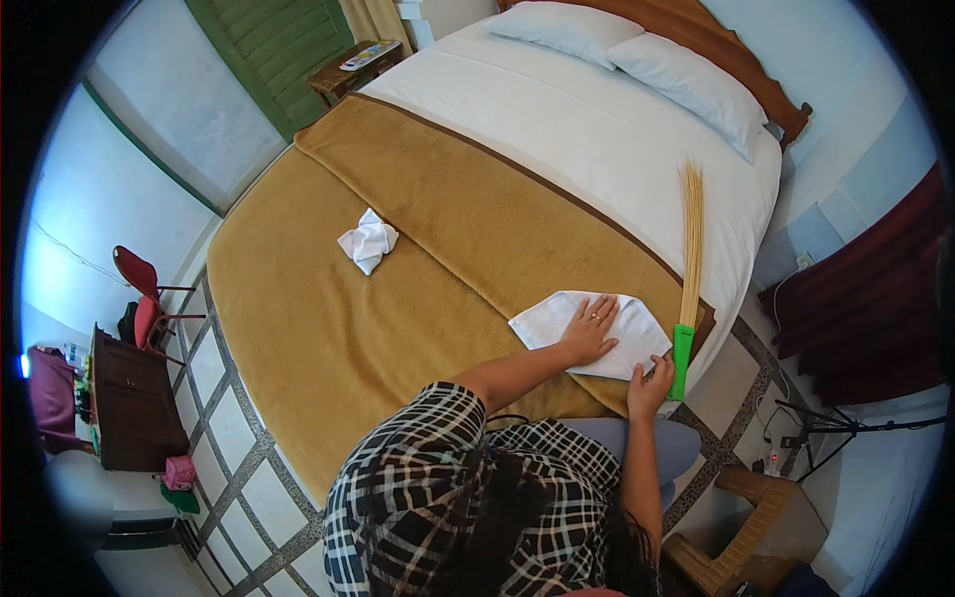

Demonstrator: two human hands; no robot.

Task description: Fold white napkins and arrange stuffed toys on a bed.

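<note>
A white cloth, folded to a many-sided shape with pointed ends, lies on the tan blanket of a bed. My left hand, a ring on one finger, rests flat on top of it. At the cloth's near right edge is my right hand, its fingers bent; whether they pinch the fabric is unclear. Just right of this hand lies a stick broom with a green handle. Farther left on the blanket sits another white cloth, folded into a star-like form.
White pillows lie against the wooden headboard. A wooden bedside table stands at the far corner. To the left are a red chair and a dark wooden cabinet. A tripod stand and wooden furniture are at right.
</note>
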